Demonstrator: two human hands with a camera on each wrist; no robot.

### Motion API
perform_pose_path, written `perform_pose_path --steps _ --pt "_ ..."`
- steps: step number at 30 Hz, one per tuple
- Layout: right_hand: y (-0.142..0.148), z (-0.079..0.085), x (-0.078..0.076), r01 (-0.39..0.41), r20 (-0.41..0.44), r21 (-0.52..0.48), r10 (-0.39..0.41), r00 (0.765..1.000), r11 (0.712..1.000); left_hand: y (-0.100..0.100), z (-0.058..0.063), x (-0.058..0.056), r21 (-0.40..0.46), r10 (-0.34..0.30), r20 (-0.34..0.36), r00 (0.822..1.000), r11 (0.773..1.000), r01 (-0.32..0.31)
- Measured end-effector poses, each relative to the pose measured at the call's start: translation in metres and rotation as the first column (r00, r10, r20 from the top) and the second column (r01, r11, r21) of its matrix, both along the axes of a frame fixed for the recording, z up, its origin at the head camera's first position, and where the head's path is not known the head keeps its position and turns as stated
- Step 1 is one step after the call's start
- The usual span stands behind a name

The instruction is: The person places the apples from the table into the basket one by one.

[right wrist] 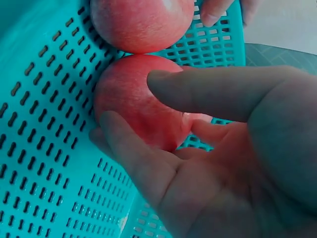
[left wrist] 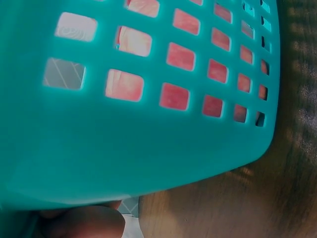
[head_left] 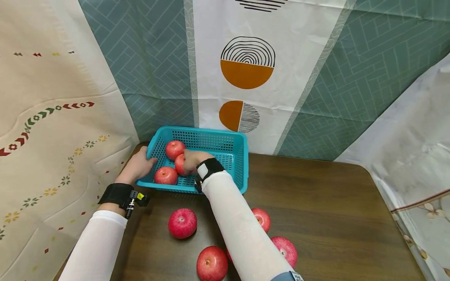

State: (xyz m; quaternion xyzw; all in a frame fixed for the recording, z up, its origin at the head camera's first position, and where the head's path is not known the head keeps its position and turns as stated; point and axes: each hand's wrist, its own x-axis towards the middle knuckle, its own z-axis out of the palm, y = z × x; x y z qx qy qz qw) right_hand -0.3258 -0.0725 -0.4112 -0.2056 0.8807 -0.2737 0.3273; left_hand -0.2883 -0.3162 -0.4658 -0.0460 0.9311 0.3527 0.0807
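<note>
A turquoise plastic basket (head_left: 225,134) with slotted walls stands at the back of the table. Its left end is gripped by my left hand (head_left: 138,167), with the thumb over the rim; the left wrist view shows the basket's wall (left wrist: 148,144) up close and a fingertip below it. Inside the basket my right hand (head_left: 194,160) holds a red apple (right wrist: 136,96), thumb on one side and fingers on the other. Two more apples lie at the basket's left end, one toward the back (head_left: 174,149) and one toward the front (head_left: 165,176).
In front of the basket, on the brown wooden table (head_left: 327,203), lie several red apples, one (head_left: 182,223) nearest the basket and another (head_left: 212,264) closer to me. Others show beside my right sleeve (head_left: 242,230), which partly covers them. Patterned cloth (head_left: 161,70) hangs behind.
</note>
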Motion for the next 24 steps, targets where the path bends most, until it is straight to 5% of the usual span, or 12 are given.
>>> perform_pose_path --steps 9,24 --pt "0.004 0.001 0.003 -0.009 -0.009 -0.039 0.008 1.0 0.999 0.0 0.0 0.001 0.008 -0.001 -0.001 1.0 1.0 0.001" --pt "0.006 0.013 0.012 0.066 -0.08 0.131 -0.056 0.995 0.989 -0.003 -0.002 -0.001 0.01 0.001 -0.007 1.0 1.0 -0.001"
